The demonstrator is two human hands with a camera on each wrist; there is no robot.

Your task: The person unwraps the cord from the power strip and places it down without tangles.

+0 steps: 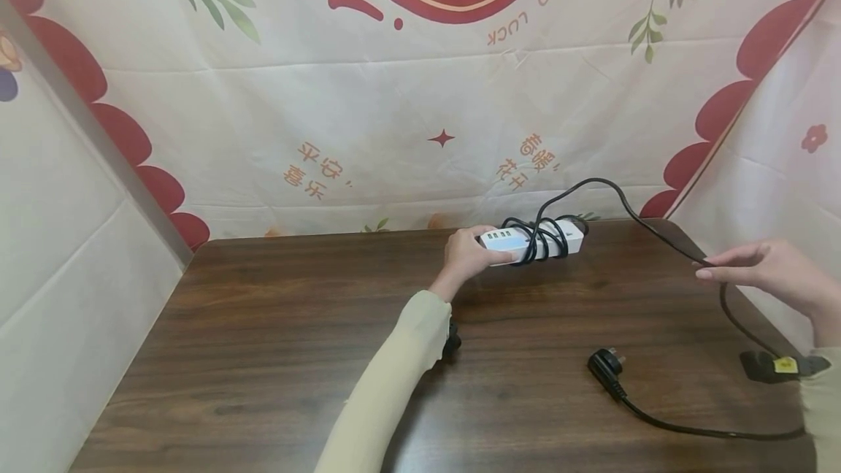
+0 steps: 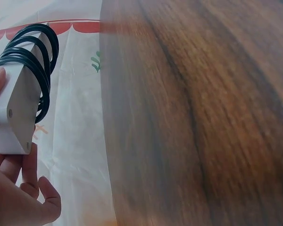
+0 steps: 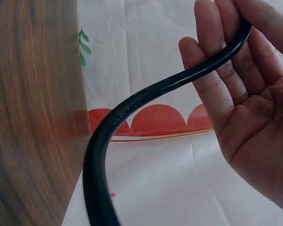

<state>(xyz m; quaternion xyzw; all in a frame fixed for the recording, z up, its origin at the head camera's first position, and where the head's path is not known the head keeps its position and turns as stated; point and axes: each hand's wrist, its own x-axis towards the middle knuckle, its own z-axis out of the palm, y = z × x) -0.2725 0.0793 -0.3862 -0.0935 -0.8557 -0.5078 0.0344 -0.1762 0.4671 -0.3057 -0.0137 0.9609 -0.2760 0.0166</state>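
Observation:
A white power strip [image 1: 506,241] has several turns of black cord [image 1: 542,236] wound around its far half. My left hand [image 1: 468,252] grips its near end, thumb on one face and fingers around the other side. In the left wrist view the strip [image 2: 19,99] shows its plain side and end, held by the fingertips. From the windings the cord arches over to my right hand [image 1: 769,272], which pinches it between thumb and fingers. The right wrist view shows the cord [image 3: 151,92] crossing the fingers and bending down. Its black plug [image 1: 606,367] lies on the table, prongs showing.
The brown wooden table [image 1: 296,356] ends at a printed cloth backdrop [image 1: 394,115]. A black strap with a yellow label [image 1: 785,365] is at the right wrist. Another black object [image 1: 452,340] is partly hidden behind the left sleeve [image 1: 388,385]. Cloth walls stand at both sides.

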